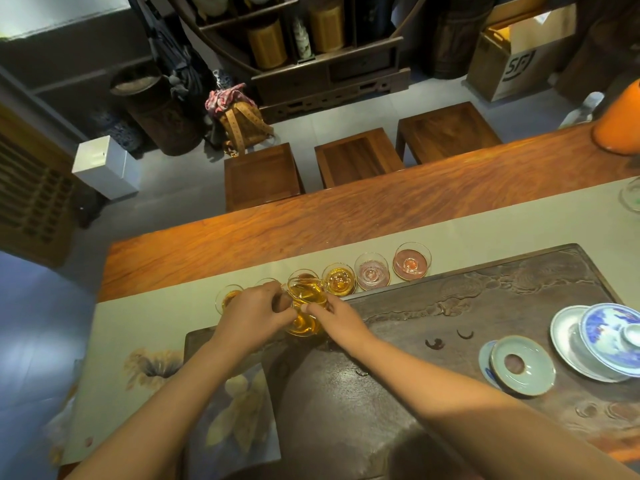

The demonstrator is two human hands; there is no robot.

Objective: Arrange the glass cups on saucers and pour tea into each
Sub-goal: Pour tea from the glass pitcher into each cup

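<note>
Two hands are holding a glass pitcher of tea over a row of glass cups on the tabletop.

Going from left to right: the left hand (254, 315) is curling its fingers around the glass pitcher (306, 306), and the right hand (337, 318) is pinching its other side. The row of cups (341, 279) is sitting on saucers along the far edge of the dark tea tray (485, 306); the rightmost two (412, 263) are holding no tea. A blue-and-white lidded bowl (613, 336) is sitting near the tray's right edge.
</note>
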